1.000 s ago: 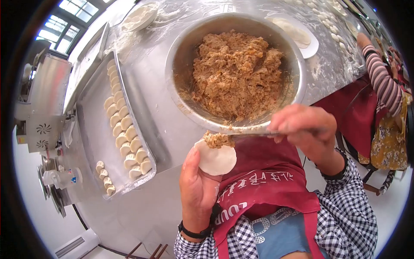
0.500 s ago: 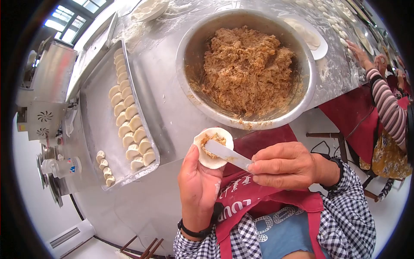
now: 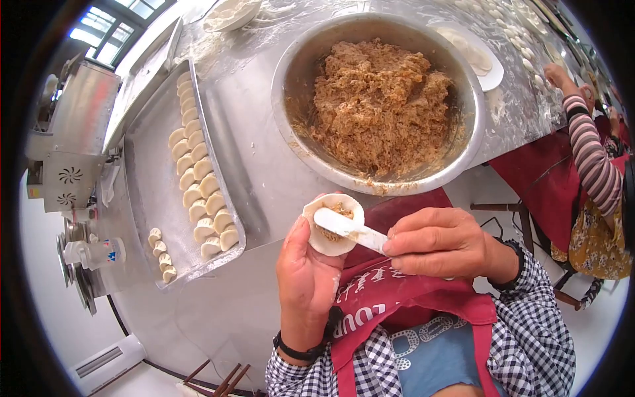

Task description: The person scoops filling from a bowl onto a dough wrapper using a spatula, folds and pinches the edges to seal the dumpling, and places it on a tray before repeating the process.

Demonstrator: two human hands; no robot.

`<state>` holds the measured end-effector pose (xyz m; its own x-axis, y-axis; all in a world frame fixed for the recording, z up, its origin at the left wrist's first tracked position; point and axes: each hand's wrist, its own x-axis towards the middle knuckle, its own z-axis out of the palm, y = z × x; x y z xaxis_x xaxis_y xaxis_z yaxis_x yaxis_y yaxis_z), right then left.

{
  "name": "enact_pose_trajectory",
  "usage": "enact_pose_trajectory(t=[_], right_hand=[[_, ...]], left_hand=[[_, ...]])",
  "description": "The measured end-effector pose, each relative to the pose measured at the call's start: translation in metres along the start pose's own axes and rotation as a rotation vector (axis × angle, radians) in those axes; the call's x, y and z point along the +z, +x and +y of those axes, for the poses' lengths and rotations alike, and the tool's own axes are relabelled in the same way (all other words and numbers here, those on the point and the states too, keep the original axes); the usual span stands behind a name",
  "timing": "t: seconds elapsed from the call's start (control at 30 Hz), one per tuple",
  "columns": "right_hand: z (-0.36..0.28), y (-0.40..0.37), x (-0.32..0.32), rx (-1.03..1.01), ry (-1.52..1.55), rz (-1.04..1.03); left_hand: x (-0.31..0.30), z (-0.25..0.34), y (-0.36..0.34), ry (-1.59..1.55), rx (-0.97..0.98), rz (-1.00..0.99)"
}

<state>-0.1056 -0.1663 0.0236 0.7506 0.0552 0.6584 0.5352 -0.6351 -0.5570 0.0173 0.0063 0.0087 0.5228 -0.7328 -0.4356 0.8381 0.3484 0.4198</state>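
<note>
My left hand [image 3: 305, 274], palm up with curled fingers, holds a round dumpling wrapper [image 3: 323, 243] near the table's front edge. Brown filling [image 3: 340, 210] lies in the wrapper's middle. Closed around the handle of a white spatula [image 3: 357, 233], my right hand [image 3: 450, 246] lays its blade over the filling. Just beyond both hands stands a large steel bowl [image 3: 281, 122], with a mound of the same minced filling [image 3: 380, 106] in it.
Left of the bowl, a metal tray [image 3: 149, 172] carries rows of folded dumplings [image 3: 208, 185]. A white plate [image 3: 491, 78] with wrappers sits behind the bowl at right. A co-worker's striped sleeve [image 3: 589, 145] reaches over the floured table, near small dough pieces [image 3: 519, 43].
The spatula's blade has tilted and shifted over the filling. My left hand with the wrapper has moved slightly right. The co-worker's hand has drawn up from the table.
</note>
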Motion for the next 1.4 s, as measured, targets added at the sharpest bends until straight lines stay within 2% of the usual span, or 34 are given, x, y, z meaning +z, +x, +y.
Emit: enact_pose_trajectory(t=[0.1,0.2,0.27,0.33,0.43,0.63,0.73,0.87,0.93,0.97,1.03,1.07,1.13,1.3,1.4], right_hand=[[0.000,-0.003,-0.005,-0.022,0.021,-0.047],[-0.001,-0.006,-0.012,0.052,0.093,-0.014],[-0.001,-0.011,-0.016,0.294,0.353,0.160],[0.000,-0.014,-0.019,0.372,0.459,0.171],[-0.002,-0.012,-0.015,0.588,0.813,0.263],[-0.003,-0.011,-0.014,0.743,0.819,0.340],[0.000,-0.015,-0.022,0.776,0.854,0.379],[0.005,-0.017,-0.040,0.757,0.829,0.464],[0.017,-0.022,-0.055,0.519,0.408,0.538],[0.021,-0.021,-0.058,0.519,0.407,0.540],[0.027,-0.018,-0.065,0.405,-0.290,0.193],[0.031,-0.019,-0.065,0.405,-0.291,0.194],[0.038,-0.022,-0.061,0.181,-0.541,-0.056],[0.015,-0.014,-0.062,0.212,-0.573,-0.107],[-0.010,-0.008,-0.050,0.191,-0.465,0.003]], left_hand=[[-0.002,-0.001,0.003,0.006,0.002,0.036],[-0.003,-0.002,0.003,-0.001,0.013,0.036],[-0.001,-0.002,0.005,0.019,0.030,0.029],[0.001,-0.001,0.004,0.039,0.044,0.020],[0.002,-0.001,0.002,0.045,0.010,0.011],[0.008,-0.003,-0.003,0.131,-0.005,0.002],[0.006,-0.004,-0.001,0.215,0.003,-0.086],[0.006,-0.005,0.000,0.167,0.021,-0.017],[0.005,-0.005,0.000,0.143,0.032,0.025],[0.005,-0.005,0.000,0.126,0.022,0.016],[0.005,-0.005,0.000,0.110,0.013,0.004],[0.007,-0.005,0.000,0.114,0.010,-0.005],[0.009,-0.005,0.000,0.118,0.005,-0.014],[0.014,-0.005,-0.002,0.127,-0.017,-0.054],[0.015,-0.005,-0.005,0.101,-0.046,-0.088]])
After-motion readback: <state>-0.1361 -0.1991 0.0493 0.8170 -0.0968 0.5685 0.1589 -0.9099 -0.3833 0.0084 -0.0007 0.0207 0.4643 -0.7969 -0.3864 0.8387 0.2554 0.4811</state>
